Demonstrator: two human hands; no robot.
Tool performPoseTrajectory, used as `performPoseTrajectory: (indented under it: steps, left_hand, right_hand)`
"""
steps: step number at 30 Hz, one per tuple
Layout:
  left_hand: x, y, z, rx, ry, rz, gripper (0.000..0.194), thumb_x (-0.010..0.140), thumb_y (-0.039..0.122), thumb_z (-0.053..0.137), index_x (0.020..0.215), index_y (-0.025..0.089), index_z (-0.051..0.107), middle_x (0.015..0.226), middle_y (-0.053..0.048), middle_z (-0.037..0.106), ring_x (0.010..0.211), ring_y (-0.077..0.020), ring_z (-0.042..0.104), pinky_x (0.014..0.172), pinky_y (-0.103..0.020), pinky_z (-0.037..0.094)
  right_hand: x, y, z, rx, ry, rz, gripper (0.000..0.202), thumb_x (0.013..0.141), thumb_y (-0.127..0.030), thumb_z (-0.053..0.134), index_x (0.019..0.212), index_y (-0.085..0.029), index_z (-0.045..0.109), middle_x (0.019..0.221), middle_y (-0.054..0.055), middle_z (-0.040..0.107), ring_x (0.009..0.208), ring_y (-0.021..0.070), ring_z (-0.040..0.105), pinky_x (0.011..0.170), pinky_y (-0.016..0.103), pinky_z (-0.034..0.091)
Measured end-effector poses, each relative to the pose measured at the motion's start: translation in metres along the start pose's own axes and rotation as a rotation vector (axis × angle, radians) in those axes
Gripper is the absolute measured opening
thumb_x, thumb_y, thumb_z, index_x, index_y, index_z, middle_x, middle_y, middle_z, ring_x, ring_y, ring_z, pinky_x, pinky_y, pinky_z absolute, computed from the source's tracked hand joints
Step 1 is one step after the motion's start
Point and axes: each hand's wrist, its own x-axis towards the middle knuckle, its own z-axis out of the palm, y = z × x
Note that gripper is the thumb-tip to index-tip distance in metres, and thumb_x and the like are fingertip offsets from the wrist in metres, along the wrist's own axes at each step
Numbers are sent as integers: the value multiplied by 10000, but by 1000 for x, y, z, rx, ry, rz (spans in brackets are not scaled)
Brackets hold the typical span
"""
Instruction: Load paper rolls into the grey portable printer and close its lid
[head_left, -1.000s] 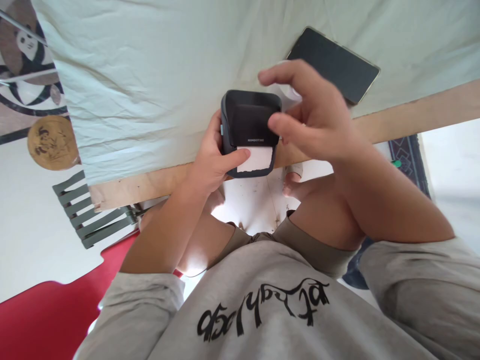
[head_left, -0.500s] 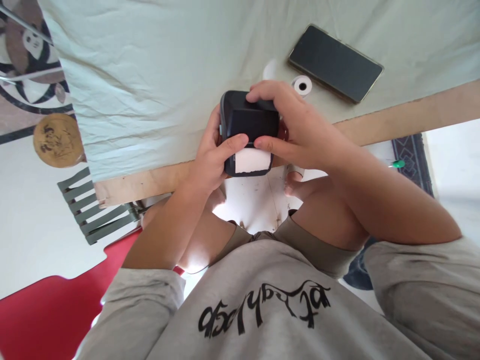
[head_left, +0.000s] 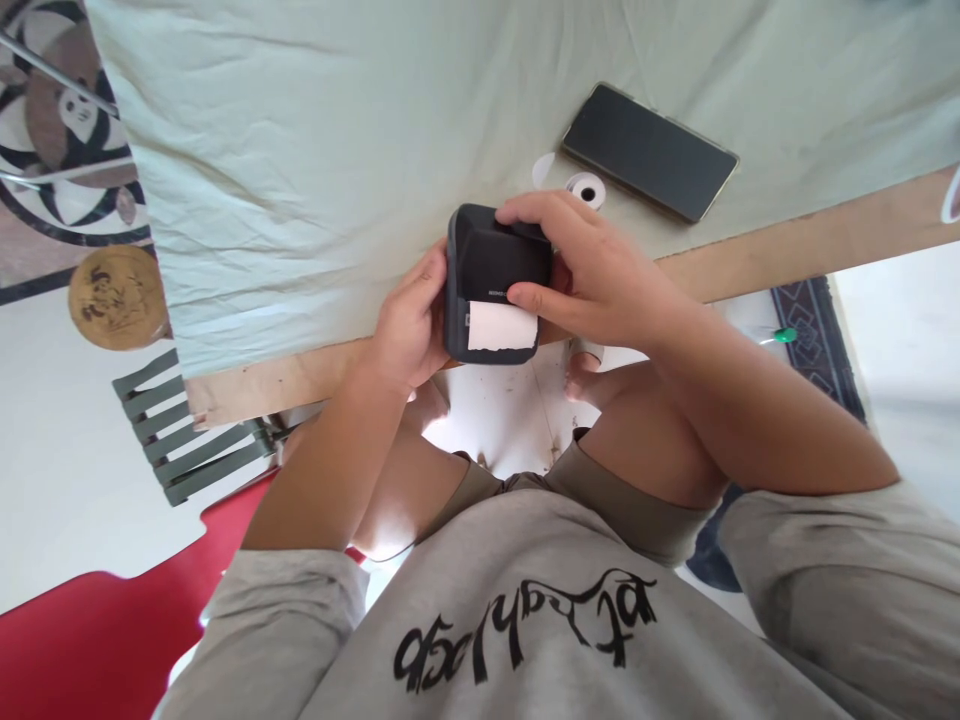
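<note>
Between my two hands, over the near edge of the table, is a small black thermal receipt printer (head_left: 499,260). White paper (head_left: 504,326) with a ragged lower edge sticks out of its front slot. My left hand (head_left: 412,325) grips the printer's left side, its thumb along the side and its other fingers hidden beneath. My right hand (head_left: 592,265) holds the right side, index finger on the top far part and thumb near the paper slot. Just beyond that hand a small white paper roll (head_left: 586,191) with a dark core lies on the cloth.
A dark smartphone (head_left: 651,150) rests on the pale green cloth (head_left: 315,170) to the right, with a white scrap (head_left: 542,170) by the roll. A wooden table edge (head_left: 285,378) runs across. At left are a round tan stool top (head_left: 118,297) and a red chair (head_left: 97,640).
My left thumb has moved off the printer's front face to its left side, uncovering small lettering above the paper. My right hand keeps its hold. The view has shifted slightly.
</note>
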Motion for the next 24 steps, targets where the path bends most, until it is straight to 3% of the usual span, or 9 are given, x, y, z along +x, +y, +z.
performPoseTrajectory:
  steps: [4,8,11,19,22,24]
  left_hand:
    - [1,-3,-1,45,30,34,283,885,501,509,955,245,610,919,-40,682,1203,-306,541,929,-414,512]
    - [0,-4,2,67,72,60,329,887,529,499,937,222,608,908,-48,679,1174,-307,569,888,-419,534]
    - [-1,-2,3,70,72,62,305,894,495,509,954,215,615,898,-46,673,1138,-274,599,871,-384,544]
    - [2,-1,1,42,58,53,192,904,362,505,890,210,621,785,-19,640,981,-213,644,816,-326,541]
    - [2,-1,1,23,62,11,243,893,439,491,899,234,621,855,-21,667,1068,-250,607,856,-363,526]
    - [2,0,2,31,59,-9,287,887,484,468,918,242,620,912,-29,681,1162,-284,556,909,-393,506]
  right_hand:
    - [1,0,-1,26,-16,-58,494,857,-334,513,1325,-271,369,1394,57,455,1275,264,435,1014,447,444]
    - [1,1,-1,23,-61,-26,592,813,-339,561,1360,-288,341,1440,57,404,1287,277,423,937,425,494]
    - [0,0,-2,22,-63,-34,635,781,-299,581,1369,-281,340,1434,72,412,1266,292,446,878,410,520]
    - [0,-2,0,1,-50,-34,668,754,-257,572,1376,-266,328,1438,77,405,1259,300,450,932,443,493]
    - [-1,-4,-4,23,-31,-44,636,747,-239,567,1349,-262,363,1405,75,426,1231,273,468,903,387,508]
    - [-2,-8,-9,15,54,-32,608,730,-249,596,1310,-254,415,1360,84,446,1113,241,536,837,340,521]
